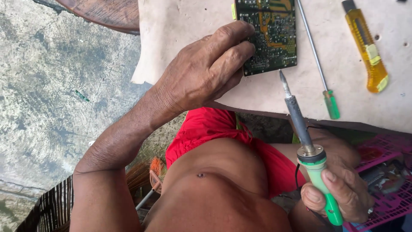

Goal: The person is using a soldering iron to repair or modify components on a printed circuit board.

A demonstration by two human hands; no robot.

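I see the pale, stained flat tabletop (266, 92) as my landmark. On it, at the upper middle, lies the dark green rectangular circuit board (268, 34), solder side up with yellow-green traces. My left hand (201, 71) rests on the board's left edge, fingers curled over it and pressing it down. Below the tabletop's near edge, my right hand (339, 189) is wrapped around the green plastic handle of the soldering iron (302, 133); its long axis tilts upward and slightly left, grey metal tip just beside the board's lower corner. Right of the board lie a green-handled thin screwdriver (319, 64) and a yellow utility knife (367, 47).
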